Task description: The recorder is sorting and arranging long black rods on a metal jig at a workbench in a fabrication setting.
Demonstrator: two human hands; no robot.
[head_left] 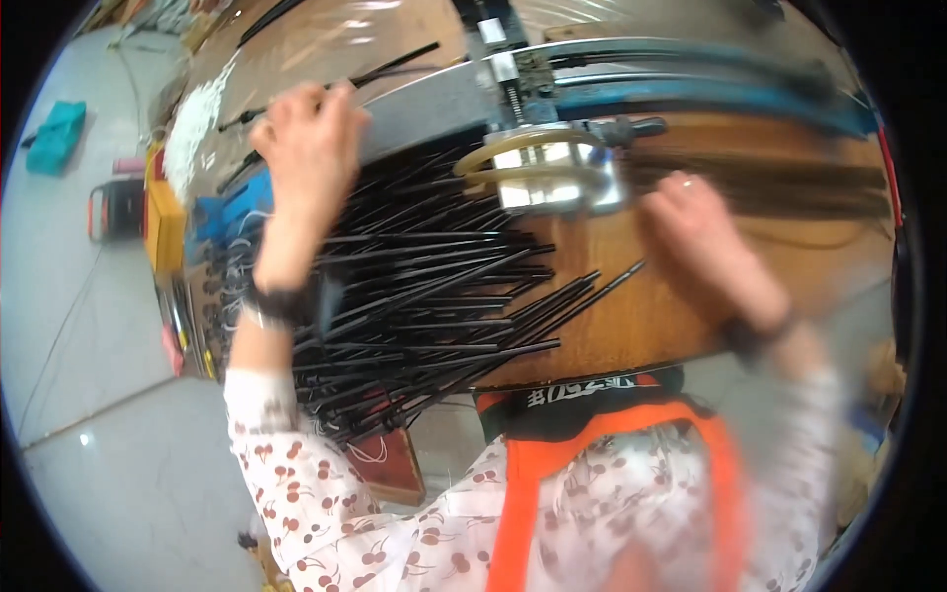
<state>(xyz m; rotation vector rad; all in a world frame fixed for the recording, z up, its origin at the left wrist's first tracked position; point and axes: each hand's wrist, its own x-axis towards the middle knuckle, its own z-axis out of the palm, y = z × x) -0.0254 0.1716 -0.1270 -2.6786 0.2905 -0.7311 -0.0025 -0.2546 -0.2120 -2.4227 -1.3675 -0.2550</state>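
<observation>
My left hand (311, 148) is raised over the left side of the table, its fingers curled closed. A long thin black rod (400, 62) runs behind its fingertips. Whether the hand grips it or something else, I cannot make out. Below my left wrist lies a large loose heap of thin black rods (434, 261). My right hand (691, 212), somewhat blurred, has its fingers drawn together beside the shiny metal block (557, 178) of a bench fixture. Anything between those fingers is too smeared to tell. A yellowish tube (533, 138) loops over the block.
A metal rail (424, 113) crosses the brown wooden table (681, 316). Blurred dark rods (799, 183) lie at the right. White strands (197, 123), a yellow box (165, 227) and a blue piece (237, 207) are at the left edge. A black case (118, 210) stands on the floor.
</observation>
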